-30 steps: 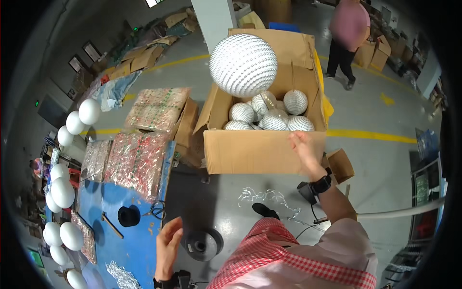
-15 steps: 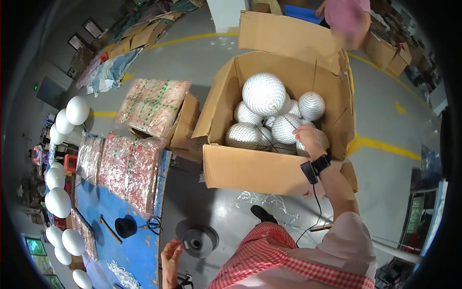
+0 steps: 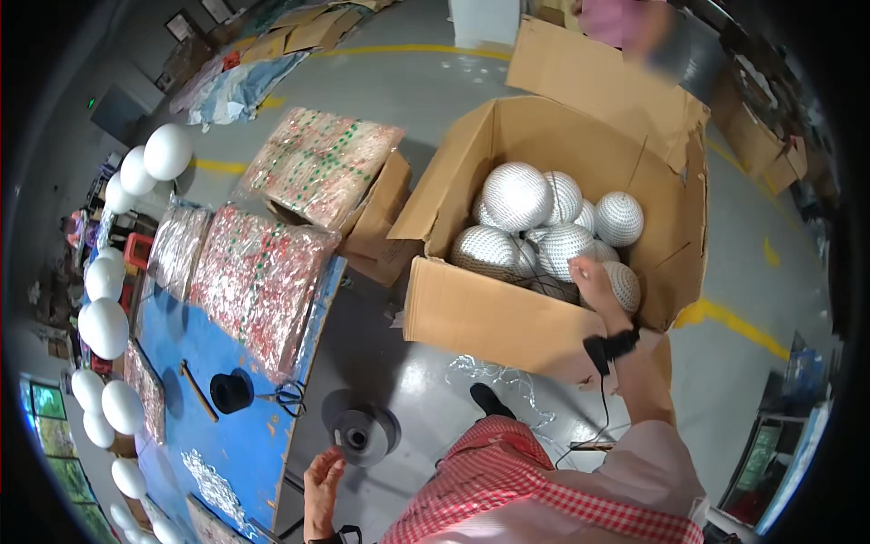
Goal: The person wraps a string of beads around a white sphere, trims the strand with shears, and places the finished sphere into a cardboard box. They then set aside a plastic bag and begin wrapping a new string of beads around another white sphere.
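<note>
My right hand (image 3: 595, 286) reaches over the near side of a large open cardboard box (image 3: 489, 304), its fingers curled together. It is beside several silver, rope-textured balls (image 3: 517, 197) piled inside. Just right of those fingers lies another silver ball (image 3: 623, 286). Whatever the fingertips may pinch cannot be made out. Lower down, my left hand (image 3: 323, 480) hovers by the blue table's edge with fingers bent inward. A small pale bit shows at its fingertips, too small to name. Behind that hand, on the floor, is a dark spool (image 3: 361, 435).
The blue table (image 3: 240, 444) carries plastic-wrapped bundles (image 3: 258, 281), scissors (image 3: 290, 397), a black roll (image 3: 231, 392) and silver tinsel (image 3: 216, 485). White balls (image 3: 104, 328) hang along the left. Silver strands (image 3: 507, 376) litter the floor. Another person (image 3: 625, 27) stands beyond the box.
The view has shifted, so the box appears farther right. The large top ball has settled lower and leftward in the pile. My right hand has moved slightly left within the box.
</note>
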The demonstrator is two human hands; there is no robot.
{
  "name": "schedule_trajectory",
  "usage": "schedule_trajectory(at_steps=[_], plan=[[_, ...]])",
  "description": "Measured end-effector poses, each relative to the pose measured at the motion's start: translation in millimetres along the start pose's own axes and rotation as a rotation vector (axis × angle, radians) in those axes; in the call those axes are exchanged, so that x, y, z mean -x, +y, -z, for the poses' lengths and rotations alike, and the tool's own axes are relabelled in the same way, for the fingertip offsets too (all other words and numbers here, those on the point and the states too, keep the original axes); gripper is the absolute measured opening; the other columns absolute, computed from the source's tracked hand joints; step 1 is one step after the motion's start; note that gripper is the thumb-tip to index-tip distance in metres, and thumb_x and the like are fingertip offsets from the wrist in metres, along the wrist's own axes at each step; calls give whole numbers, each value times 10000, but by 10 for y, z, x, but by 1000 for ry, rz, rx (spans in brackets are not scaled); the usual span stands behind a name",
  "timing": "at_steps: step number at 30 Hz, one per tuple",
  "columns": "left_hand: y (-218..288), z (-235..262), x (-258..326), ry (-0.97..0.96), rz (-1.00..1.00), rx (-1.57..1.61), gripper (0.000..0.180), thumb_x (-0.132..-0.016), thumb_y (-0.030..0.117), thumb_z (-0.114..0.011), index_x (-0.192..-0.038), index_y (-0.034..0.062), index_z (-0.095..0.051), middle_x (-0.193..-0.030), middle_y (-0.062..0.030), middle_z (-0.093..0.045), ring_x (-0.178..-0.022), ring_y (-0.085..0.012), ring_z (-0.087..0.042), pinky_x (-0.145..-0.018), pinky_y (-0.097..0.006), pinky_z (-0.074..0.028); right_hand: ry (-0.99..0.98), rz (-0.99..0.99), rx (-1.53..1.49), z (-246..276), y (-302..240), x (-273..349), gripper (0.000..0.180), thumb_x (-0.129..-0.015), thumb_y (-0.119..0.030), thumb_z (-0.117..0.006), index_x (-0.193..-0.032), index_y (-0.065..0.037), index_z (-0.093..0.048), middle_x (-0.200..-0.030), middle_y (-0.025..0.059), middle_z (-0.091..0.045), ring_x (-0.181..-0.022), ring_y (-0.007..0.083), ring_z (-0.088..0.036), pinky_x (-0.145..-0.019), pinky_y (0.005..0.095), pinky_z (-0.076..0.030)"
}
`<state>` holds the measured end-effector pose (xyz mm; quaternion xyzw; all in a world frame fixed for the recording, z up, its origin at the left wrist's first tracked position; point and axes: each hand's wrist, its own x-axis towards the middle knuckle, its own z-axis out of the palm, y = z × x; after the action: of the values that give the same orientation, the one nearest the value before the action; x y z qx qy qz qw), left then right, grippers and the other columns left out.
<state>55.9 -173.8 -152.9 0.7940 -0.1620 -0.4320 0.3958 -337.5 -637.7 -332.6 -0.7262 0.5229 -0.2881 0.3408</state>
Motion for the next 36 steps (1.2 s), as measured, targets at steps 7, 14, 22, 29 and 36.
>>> schedule_trajectory(at_steps=[7, 14, 22, 29, 36], plan=[[-159, 245, 405, 18, -39, 129, 387, -869, 190, -650, -1199, 13, -552, -1061, -77, -639, -953, -148, -593, -839, -278, -458, -188, -60, -198, -240, -983, 933, 194, -877, -97, -587, -1034, 12, -623, -874, 59, -661, -769, 112, -588, -702, 259, -471], [-502, 787, 1345, 128, -121, 187, 347, -887, 102, -602, -1210, -9, -541, -1100, -88, -622, -1024, -162, -575, -890, -283, -439, -398, 23, -248, -750, -1730, 1694, 171, -894, -109, -586, -1011, 9, -626, -894, 43, -645, -795, 100, -587, -722, 261, -482], [-1473, 1877, 2622, 483, -307, 192, 331, -910, 91, -569, -1227, 2, -539, -1145, -76, -610, -1084, -142, -555, -936, -268, -423, -572, -51, -280, -1205, -2200, 3023, 197, -907, -112, -551, -1040, 16, -619, -929, 50, -644, -865, 125, -591, -793, 245, -463], [-2934, 2900, 3477, 901, -302, 314, 278, -920, 88, -541, -1179, -11, -574, -1031, -47, -640, -958, -94, -568, -851, -237, -442, -786, -8, -237, -1557, -2738, 4087, 176, -899, -68, -553, -1039, 23, -611, -909, 55, -641, -875, 117, -587, -819, 243, -455], [-4158, 3162, 3781, 1056, -139, 480, 266, -910, 148, -576, -1149, 34, -598, -967, -12, -640, -830, -64, -574, -723, -197, -452, -859, 29, -207, -1628, -2976, 4449, 169, -896, -52, -551, -1034, 24, -614, -923, 69, -649, -859, 127, -597, -815, 258, -467]])
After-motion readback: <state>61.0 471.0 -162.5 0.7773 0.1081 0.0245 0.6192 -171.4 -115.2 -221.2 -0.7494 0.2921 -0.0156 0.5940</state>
